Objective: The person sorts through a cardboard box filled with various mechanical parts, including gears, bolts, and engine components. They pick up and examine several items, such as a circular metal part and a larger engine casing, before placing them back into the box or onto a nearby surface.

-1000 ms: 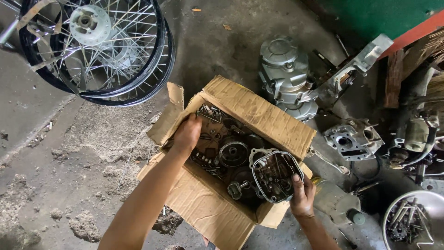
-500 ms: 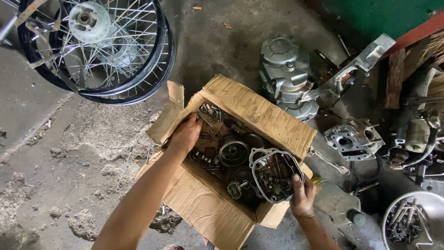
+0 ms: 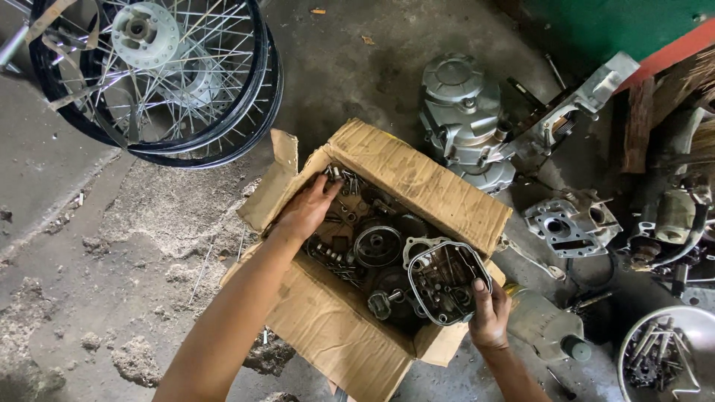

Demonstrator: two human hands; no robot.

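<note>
Kneeling or crouching over a worn cardboard box (image 3: 417, 175) on a dusty concrete floor (image 3: 112, 246), a person works with both bare hands among greasy motorcycle engine parts. The left hand (image 3: 307, 211) reaches into the far left corner of the box, fingers curled loosely down onto a cluster of small bolts (image 3: 339, 177); whether it actually grips any cannot be told. The right hand (image 3: 488, 313) is closed on the near edge of an oval engine cover (image 3: 445, 281), holding it tilted at the right end of the box, resting among the other parts.

By the look of it, the sorting is at an early stage: the box is nearly full, holding a round gear-like ring (image 3: 377, 246), a chain piece, shafts and dark castings.

Outside the box lie a silver engine case (image 3: 462, 119), a cylinder block (image 3: 570, 223), and two spoked wheels (image 3: 156, 74) at upper left. A metal bowl (image 3: 670, 357) at lower right holds loose bolts and small hardware.
</note>
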